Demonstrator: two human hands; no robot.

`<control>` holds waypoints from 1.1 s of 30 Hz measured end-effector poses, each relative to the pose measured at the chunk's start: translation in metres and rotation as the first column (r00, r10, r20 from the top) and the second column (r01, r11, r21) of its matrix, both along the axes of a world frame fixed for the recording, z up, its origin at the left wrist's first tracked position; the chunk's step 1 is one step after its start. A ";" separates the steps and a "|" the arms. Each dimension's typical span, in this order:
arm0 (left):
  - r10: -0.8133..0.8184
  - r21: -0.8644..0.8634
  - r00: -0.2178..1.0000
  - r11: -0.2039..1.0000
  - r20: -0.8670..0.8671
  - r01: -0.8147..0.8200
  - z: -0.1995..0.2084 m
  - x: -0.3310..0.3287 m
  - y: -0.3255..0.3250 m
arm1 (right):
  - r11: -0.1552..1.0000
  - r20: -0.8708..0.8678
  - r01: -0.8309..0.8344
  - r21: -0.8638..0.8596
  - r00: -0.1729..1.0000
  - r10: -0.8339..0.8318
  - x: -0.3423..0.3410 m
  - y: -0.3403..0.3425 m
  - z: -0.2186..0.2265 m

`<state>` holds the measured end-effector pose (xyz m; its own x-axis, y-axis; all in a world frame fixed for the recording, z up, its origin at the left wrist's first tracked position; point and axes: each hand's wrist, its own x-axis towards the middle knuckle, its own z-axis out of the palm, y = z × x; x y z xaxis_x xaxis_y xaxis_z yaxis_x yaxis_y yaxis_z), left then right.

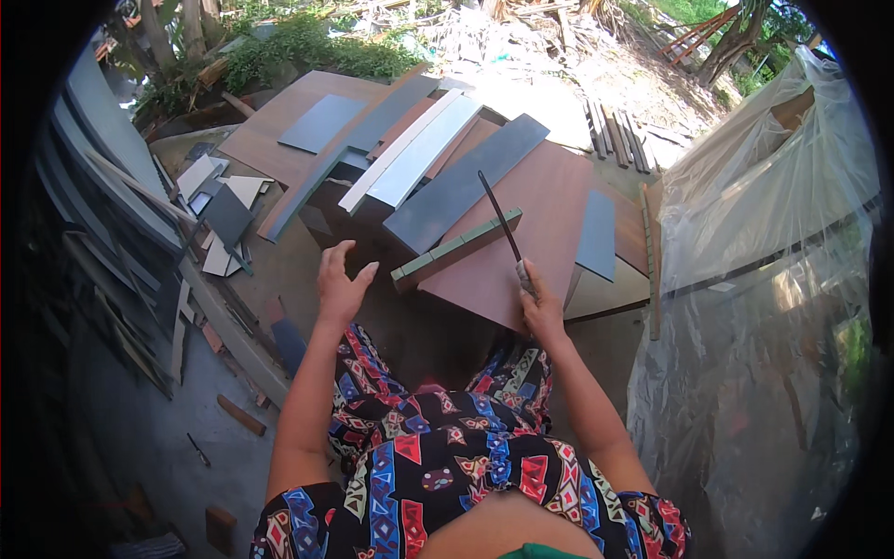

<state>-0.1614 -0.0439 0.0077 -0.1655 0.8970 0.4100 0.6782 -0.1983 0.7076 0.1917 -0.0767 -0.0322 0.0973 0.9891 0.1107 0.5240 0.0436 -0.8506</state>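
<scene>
Pointing lengthwise away, thin dark tool (498, 210) is seen across the green strip (454, 250) near its right end, contact unclear, gripped by the right hand (543, 306); left of the strip, the left hand (342, 286) is held spread, empty.

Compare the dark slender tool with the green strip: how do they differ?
The dark slender tool is thin, while the green strip is thicker. The tool is gripped in the right hand; the strip is held by neither hand. In the picture, the tool slants up to the left, the strip up to the right. Both are long and narrow.
</scene>
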 end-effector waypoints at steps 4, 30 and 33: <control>0.261 -0.403 0.959 0.870 -0.115 -0.285 -0.073 -0.113 -0.057 | 0.989 0.135 -0.026 0.144 0.991 0.006 -0.005 -0.001 0.002; 0.612 -0.598 0.042 0.754 0.790 0.270 -0.214 -0.089 -0.174 | 0.997 -0.131 -0.072 0.010 0.989 0.072 0.000 0.003 -0.005; 0.594 -0.585 0.060 0.763 0.802 0.276 -0.215 -0.089 -0.171 | 0.998 -0.132 -0.067 0.013 0.989 0.068 0.002 0.004 -0.010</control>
<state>-0.2504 -0.2148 -0.2074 -0.1553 0.6911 -0.7059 -0.6925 0.4334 0.5767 0.1941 -0.0725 -0.0421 0.0447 0.9930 0.1095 0.4029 0.0824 -0.9116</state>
